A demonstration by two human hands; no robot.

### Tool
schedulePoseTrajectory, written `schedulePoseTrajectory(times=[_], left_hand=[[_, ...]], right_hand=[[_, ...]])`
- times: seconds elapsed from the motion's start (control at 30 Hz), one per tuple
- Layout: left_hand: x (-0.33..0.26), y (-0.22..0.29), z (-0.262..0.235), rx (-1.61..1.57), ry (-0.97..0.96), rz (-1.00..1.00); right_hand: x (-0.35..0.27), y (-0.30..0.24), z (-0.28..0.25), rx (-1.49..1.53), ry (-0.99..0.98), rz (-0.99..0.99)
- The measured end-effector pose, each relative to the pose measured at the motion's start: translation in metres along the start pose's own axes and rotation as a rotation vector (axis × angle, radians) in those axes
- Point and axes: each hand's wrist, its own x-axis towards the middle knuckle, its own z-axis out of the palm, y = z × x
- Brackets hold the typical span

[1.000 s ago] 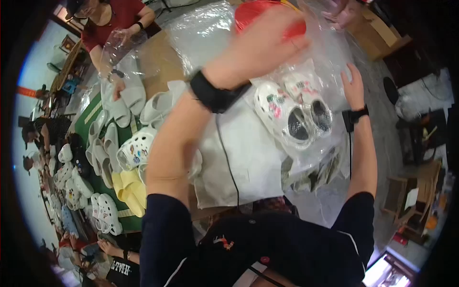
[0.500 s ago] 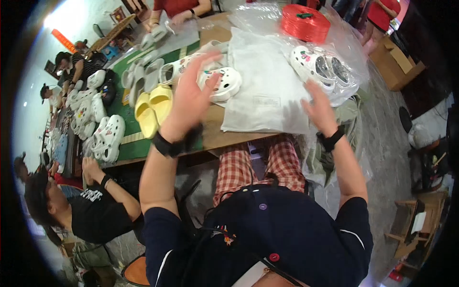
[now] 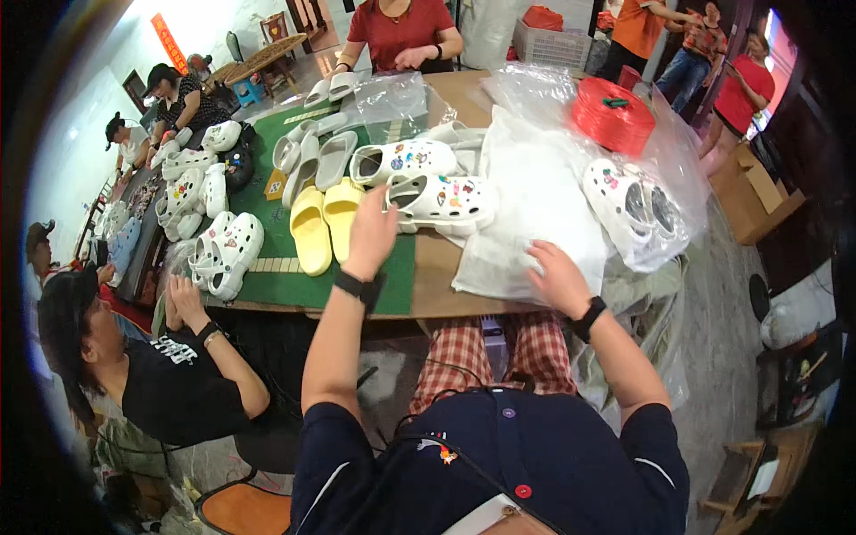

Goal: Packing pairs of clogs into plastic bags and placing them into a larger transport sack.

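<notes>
A white clog with colourful charms lies at the table's middle, its toe overlapping a white cloth-like bag. At its heel is my left hand, fingers closed around the strap end. My right hand is over the bag's near right part, fingers stretched and holding nothing. Behind the first clog sits another white clog with charms. Two yellow slides rest left of my left hand. On the right, a pair of white clogs lies in clear plastic.
A roll of red plastic twine stands at the far right. Grey slides and more white clogs lie on the green mat. One person sits at my left; another in red is across the table.
The view has shifted, showing more of the far room. My left hand has come down from above the clog to its heel. My right hand has lowered toward the bag's near edge.
</notes>
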Motion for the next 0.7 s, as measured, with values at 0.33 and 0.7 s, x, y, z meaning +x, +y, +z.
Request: schedulePoseTrajectory(times=[0.33, 0.7], left_hand=[[0.125, -0.08, 0.063, 0.612, -0.576, -0.381], [0.133, -0.056, 0.006, 0.167, -0.304, -0.343]], right_hand=[[0.176, -0.079, 0.142, -0.108, -0.155, -0.094], [0.162, -0.099, 0.046, -0.174, -0.178, -0.412]])
